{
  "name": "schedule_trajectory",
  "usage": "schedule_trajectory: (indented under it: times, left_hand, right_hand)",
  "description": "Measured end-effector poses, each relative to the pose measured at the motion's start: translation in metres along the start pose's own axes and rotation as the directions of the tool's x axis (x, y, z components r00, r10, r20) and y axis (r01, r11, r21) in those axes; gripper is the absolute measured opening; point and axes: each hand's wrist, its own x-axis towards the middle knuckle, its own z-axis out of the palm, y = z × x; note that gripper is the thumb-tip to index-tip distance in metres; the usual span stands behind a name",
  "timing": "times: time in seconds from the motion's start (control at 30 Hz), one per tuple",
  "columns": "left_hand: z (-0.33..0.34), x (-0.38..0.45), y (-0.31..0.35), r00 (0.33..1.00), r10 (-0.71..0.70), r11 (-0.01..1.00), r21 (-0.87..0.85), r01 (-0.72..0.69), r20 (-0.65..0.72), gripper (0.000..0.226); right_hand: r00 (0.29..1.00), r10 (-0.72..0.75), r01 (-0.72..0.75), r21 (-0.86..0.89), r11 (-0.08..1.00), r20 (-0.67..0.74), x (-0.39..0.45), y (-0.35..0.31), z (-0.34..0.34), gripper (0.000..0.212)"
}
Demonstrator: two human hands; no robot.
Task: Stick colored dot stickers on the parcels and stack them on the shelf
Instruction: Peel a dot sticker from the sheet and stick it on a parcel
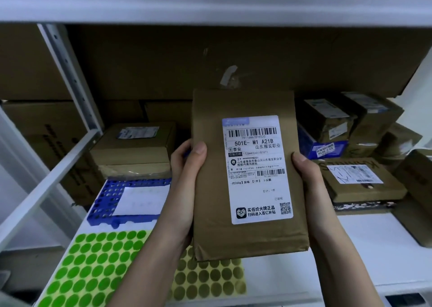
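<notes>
I hold a flat brown parcel [210,189] with a white shipping label up in front of the shelf, its label facing me. My left hand [187,173] grips its left edge, thumb on the front. My right hand [308,178] grips the right edge, thumb on the front too. Below the parcel, on the white shelf board [374,248], lie a sheet of green dot stickers [93,267] at the left and a sheet of dull yellow dot stickers [210,281], partly hidden by my left forearm and the parcel.
A blue perforated tray [109,196] with a white paper on it sits behind the green sheet. Stacked brown boxes [135,147] stand at the back left. Several labelled parcels [355,182] are piled at the right. A large carton [233,56] fills the back. A metal shelf post [70,77] rises at the left.
</notes>
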Motion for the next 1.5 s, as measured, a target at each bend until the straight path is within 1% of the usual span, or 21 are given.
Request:
schedule_trajectory:
  times: [0.03, 0.07, 0.13, 0.2, 0.3, 0.37, 0.43, 0.5, 0.6, 0.7, 0.83, 0.9, 0.97, 1.03, 1.07, 1.2, 1.3, 1.4, 1.5]
  left_hand:
    - [0.001, 0.001, 0.0, 1.0, -0.006, 1.0, 0.028, 0.006, 0.017, 0.087]
    - [-0.002, 0.001, -0.003, 1.0, 0.006, 0.999, 0.039, -0.007, 0.016, 0.094]
    - [-0.006, 0.004, -0.01, 1.0, 0.025, 0.997, 0.07, -0.026, 0.014, 0.088]
    - [-0.003, 0.005, -0.022, 0.999, 0.036, 0.996, 0.084, -0.038, 0.027, 0.08]
    - [0.002, 0.004, -0.039, 0.997, -0.038, 0.995, 0.09, 0.032, 0.066, 0.077]
    - [0.003, 0.007, -0.053, 0.994, -0.096, 0.991, 0.098, 0.09, 0.061, 0.075]
    - [0.005, 0.011, -0.069, 0.983, -0.173, 0.981, 0.096, 0.167, 0.054, 0.079]
    - [0.007, 0.014, -0.086, 0.974, -0.221, 0.972, 0.092, 0.217, 0.039, 0.082]
    - [0.009, 0.023, -0.116, 0.967, -0.252, 0.961, 0.104, 0.256, -0.049, 0.092]
    - [0.013, 0.026, -0.14, 0.95, -0.298, 0.945, 0.108, 0.308, -0.097, 0.087]
    - [0.018, 0.028, -0.168, 0.909, -0.403, 0.908, 0.077, 0.412, -0.104, 0.073]
    - [0.022, 0.028, -0.18, 0.89, -0.445, 0.889, 0.073, 0.453, -0.103, 0.074]
    - [0.025, 0.028, -0.187, 0.886, -0.45, 0.885, 0.072, 0.459, -0.112, 0.074]
    - [0.028, 0.028, -0.19, 0.89, -0.442, 0.888, 0.084, 0.452, -0.117, 0.067]
    - [0.028, 0.028, -0.193, 0.89, -0.438, 0.888, 0.089, 0.45, -0.129, 0.068]
    - [0.026, 0.039, -0.211, 0.893, -0.406, 0.89, 0.141, 0.435, -0.193, 0.099]
    - [0.022, 0.049, -0.22, 0.894, -0.4, 0.882, 0.179, 0.435, -0.204, 0.107]
    - [0.026, 0.041, -0.204, 0.897, -0.402, 0.884, 0.176, 0.433, -0.186, 0.095]
    - [0.033, 0.033, -0.19, 0.908, -0.387, 0.89, 0.194, 0.413, -0.158, 0.071]
  right_hand:
    - [1.0, -0.006, 0.005, -0.032, 0.999, -0.019, 0.0, 0.002, -0.002, 0.063]
    - [0.999, -0.01, 0.008, -0.046, 0.999, -0.034, 0.0, 0.004, -0.004, 0.06]
    - [0.998, 0.012, -0.016, -0.065, 0.998, -0.066, -0.001, 0.007, -0.01, 0.048]
    - [0.995, 0.054, -0.063, -0.105, 0.993, -0.088, 0.0, 0.011, -0.019, 0.044]
    - [0.995, 0.06, -0.074, -0.18, 0.981, -0.079, 0.001, 0.017, -0.03, 0.04]
    - [0.993, 0.082, -0.097, -0.184, 0.978, -0.087, 0.0, 0.022, -0.039, 0.043]
    - [0.991, 0.113, -0.126, -0.186, 0.974, -0.078, -0.001, 0.028, -0.05, 0.052]
    - [0.983, 0.157, -0.172, -0.187, 0.967, -0.094, -0.002, 0.035, -0.061, 0.056]
    - [0.962, 0.225, -0.251, -0.178, 0.952, -0.153, -0.005, 0.05, -0.08, 0.056]
    - [0.944, 0.279, -0.308, -0.169, 0.936, -0.175, -0.007, 0.062, -0.1, 0.058]
    - [0.924, 0.309, -0.354, -0.204, 0.913, -0.225, -0.007, 0.074, -0.123, 0.045]
    - [0.916, 0.319, -0.371, -0.214, 0.904, -0.241, -0.007, 0.081, -0.134, 0.045]
    - [0.91, 0.339, -0.391, -0.222, 0.893, -0.24, -0.007, 0.087, -0.142, 0.047]
    - [0.9, 0.36, -0.413, -0.213, 0.885, -0.245, -0.007, 0.093, -0.15, 0.051]
    - [0.896, 0.37, -0.421, -0.205, 0.884, -0.245, -0.007, 0.096, -0.153, 0.052]
    - [0.892, 0.381, -0.433, -0.215, 0.875, -0.243, -0.003, 0.099, -0.161, 0.061]
    - [0.892, 0.381, -0.435, -0.24, 0.868, -0.243, 0.004, 0.099, -0.162, 0.059]
    - [0.895, 0.382, -0.434, -0.249, 0.866, -0.231, 0.007, 0.099, -0.164, 0.061]
    - [0.898, 0.377, -0.43, -0.267, 0.862, -0.229, 0.009, 0.098, -0.166, 0.052]
